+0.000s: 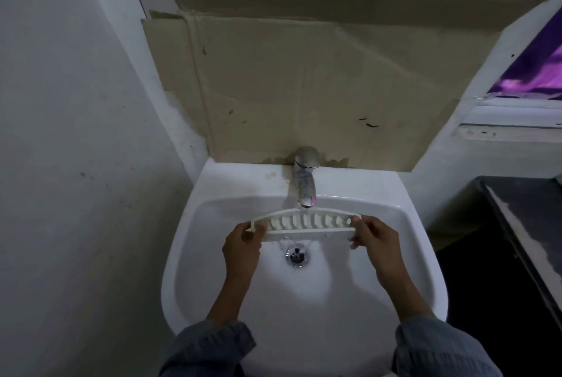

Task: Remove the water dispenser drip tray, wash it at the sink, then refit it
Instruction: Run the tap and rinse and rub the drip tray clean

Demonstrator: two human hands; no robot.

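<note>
The white slotted drip tray (305, 222) hangs over the white sink basin (194, 255), just under the chrome tap spout (305, 191). It is tilted with its slotted face toward me. My left hand (243, 239) grips its left end and my right hand (375, 238) grips its right end. Water runs below the tray around the metal drain (296, 256).
Cardboard sheets (289, 87) cover the wall behind the tap. A white wall stands close on the left. A dark counter (523, 224) sits to the right of the sink, with a window ledge above it.
</note>
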